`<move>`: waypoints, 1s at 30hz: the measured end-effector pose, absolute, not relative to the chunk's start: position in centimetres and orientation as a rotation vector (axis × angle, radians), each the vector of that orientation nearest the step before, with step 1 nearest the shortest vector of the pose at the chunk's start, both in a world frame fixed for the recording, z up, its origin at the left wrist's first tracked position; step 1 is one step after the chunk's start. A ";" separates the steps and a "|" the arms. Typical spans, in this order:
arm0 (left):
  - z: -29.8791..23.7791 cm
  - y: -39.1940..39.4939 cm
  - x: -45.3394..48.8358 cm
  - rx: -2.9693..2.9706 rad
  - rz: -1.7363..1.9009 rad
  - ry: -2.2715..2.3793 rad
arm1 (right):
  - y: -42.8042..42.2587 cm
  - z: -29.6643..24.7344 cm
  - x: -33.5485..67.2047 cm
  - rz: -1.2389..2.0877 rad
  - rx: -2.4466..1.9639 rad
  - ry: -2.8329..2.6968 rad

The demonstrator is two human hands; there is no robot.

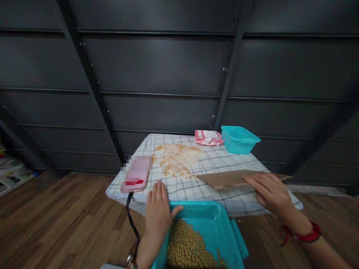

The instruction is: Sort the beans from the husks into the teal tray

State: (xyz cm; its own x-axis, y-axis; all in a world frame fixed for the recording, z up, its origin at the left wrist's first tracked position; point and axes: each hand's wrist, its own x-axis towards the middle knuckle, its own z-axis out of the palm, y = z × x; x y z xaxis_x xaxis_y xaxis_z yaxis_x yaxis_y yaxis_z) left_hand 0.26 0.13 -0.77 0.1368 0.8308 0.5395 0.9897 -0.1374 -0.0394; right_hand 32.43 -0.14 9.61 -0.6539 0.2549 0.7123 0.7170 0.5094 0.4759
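My right hand (270,190) is closed on a piece of brown cardboard (224,178), held at the right side of the table with its torn edge toward the middle. Flat at the table's front edge lies my left hand (158,201), fingers stretched out and thumb apart, beside the rim of a teal tub (215,220). Many round, greenish-tan beads or seeds (187,246) fill the tub's left and near part. Beyond my hands, yellow kernels (176,171) and pale grains (190,155) are spread in a loose patch on the checked cloth (221,160).
A smaller teal container (238,140) stands at the back right, next to a folded pink-and-white striped towel (208,137). A partly blurred pink phone-like object (140,172) lies at the left, a black strap (130,216) hanging from it. Dark metal panels (157,63) rise behind.
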 end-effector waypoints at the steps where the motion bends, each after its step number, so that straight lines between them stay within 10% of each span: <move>1: -0.8 0.1 0.2 -2.039 -0.558 -1.756 | -0.3 9.7 32.4 -1.050 -0.787 -2.186; 30: -0.8 0.3 -0.3 -2.057 -0.536 -1.770 | -0.9 9.3 29.8 -1.009 -0.770 -2.202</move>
State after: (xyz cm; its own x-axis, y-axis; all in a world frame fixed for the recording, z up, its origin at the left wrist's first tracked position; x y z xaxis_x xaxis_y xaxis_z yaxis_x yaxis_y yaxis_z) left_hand -0.35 0.29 -0.78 0.1369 0.8475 0.5128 0.9896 -0.1397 -0.0334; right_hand 29.78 -0.87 9.28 -0.6574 0.2550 0.7091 0.7036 0.5446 0.4565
